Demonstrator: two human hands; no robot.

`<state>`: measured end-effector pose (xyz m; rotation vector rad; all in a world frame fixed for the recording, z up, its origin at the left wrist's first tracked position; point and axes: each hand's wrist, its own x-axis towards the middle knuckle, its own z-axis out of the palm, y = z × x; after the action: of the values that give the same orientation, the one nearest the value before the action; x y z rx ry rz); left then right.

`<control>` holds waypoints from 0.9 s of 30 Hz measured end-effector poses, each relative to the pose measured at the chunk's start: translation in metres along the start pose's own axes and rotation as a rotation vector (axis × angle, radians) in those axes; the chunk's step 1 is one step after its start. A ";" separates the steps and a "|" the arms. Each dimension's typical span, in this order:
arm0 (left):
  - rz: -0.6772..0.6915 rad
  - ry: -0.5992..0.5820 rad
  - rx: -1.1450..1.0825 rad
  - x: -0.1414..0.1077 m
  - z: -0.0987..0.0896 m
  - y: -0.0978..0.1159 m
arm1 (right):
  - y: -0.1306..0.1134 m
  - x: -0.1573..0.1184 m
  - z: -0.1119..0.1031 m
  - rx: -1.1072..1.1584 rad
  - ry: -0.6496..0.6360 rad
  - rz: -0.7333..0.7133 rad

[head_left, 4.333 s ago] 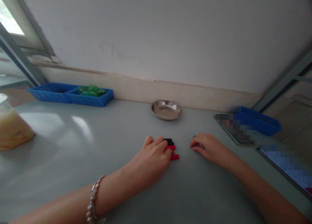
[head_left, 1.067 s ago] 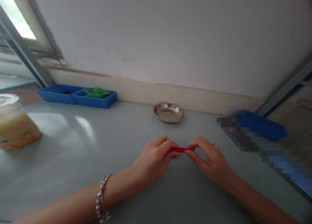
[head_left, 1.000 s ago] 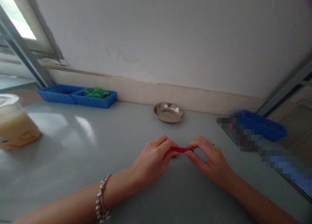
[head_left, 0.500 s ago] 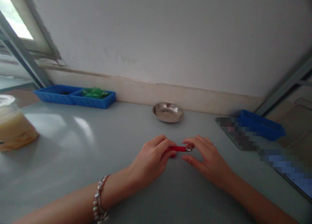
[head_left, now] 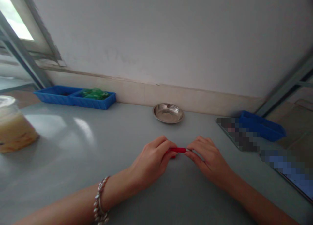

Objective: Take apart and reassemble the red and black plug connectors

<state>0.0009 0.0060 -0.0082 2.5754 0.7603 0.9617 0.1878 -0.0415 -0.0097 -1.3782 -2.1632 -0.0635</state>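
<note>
With left hand [head_left: 154,161], gripping a slim red pen [head_left: 179,150] between thumb and fingertips, much of the barrel concealed inside the grip. Holding it roughly level, low over the grey tabletop [head_left: 171,199], directed across toward the right hand [head_left: 211,161]; cannot tell whether touching the surface. With right thumb and fingertips, pinching the silvery tip [head_left: 188,150] at the pen's exposed end, other fingers lightly curled. Noted just below the left fingertips: a short red end [head_left: 173,157] of a further item, largely hidden by the hand, identity unconfirmed. Worn on left wrist: a silvery beaded bracelet [head_left: 99,199]. Beyond both hands and well apart from them, near the tiled skirting [head_left: 129,89]: a shallow round metal dish [head_left: 168,113]. Farther left, along the same skirting: blue plastic trays [head_left: 95,103], with green material in the right-hand section and something dark in the left; cannot tell whether one divided unit or two end to end. At left edge, partly cut off: a translucent tub [head_left: 18,130] with yellowish contents. At right, lying flat: a phone [head_left: 231,133] just beside another blue tray [head_left: 264,125], and, closer in, a larger screen device [head_left: 290,172], both displays pixelated.
</note>
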 end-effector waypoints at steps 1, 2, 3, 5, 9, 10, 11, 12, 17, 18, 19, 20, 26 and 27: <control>0.002 0.003 -0.002 0.000 0.000 0.001 | 0.000 0.000 0.000 -0.005 -0.015 0.009; 0.001 0.003 -0.001 0.000 0.000 0.001 | 0.000 0.000 0.000 -0.008 -0.027 0.023; -0.001 0.000 0.001 0.000 -0.001 0.002 | 0.000 0.000 0.000 -0.007 -0.034 0.035; -0.006 -0.005 0.013 0.001 -0.002 0.001 | 0.000 0.000 0.000 0.001 -0.033 0.056; -0.063 -0.023 0.096 0.007 -0.005 -0.011 | 0.007 0.000 -0.002 -0.022 0.008 0.110; -0.097 -0.031 0.127 0.008 -0.006 -0.016 | 0.009 0.000 -0.003 -0.034 0.012 0.126; -0.134 -0.043 0.159 0.010 -0.007 -0.021 | 0.012 0.001 -0.004 -0.045 0.013 0.140; -0.164 -0.057 0.188 0.012 -0.007 -0.026 | 0.015 0.001 -0.004 -0.054 0.007 0.154; -0.247 -0.135 0.205 0.014 -0.004 -0.043 | 0.032 0.000 -0.004 -0.112 -0.028 0.206; -0.248 -0.159 0.195 0.014 -0.003 -0.045 | 0.036 -0.001 -0.004 -0.131 -0.030 0.215; -0.246 -0.184 0.187 0.014 -0.002 -0.047 | 0.040 -0.001 -0.004 -0.148 -0.031 0.227; -0.241 -0.209 0.183 0.014 -0.001 -0.048 | 0.044 -0.002 -0.005 -0.162 -0.035 0.240; -0.210 -0.244 0.284 0.014 -0.002 -0.044 | 0.061 -0.002 -0.013 -0.198 -0.088 0.290; -0.197 -0.233 0.301 0.013 -0.003 -0.041 | 0.062 -0.002 -0.013 -0.204 -0.098 0.289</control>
<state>-0.0083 0.0472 -0.0169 2.7293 1.1372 0.5099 0.2467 -0.0182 -0.0158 -1.8326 -2.0570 -0.1118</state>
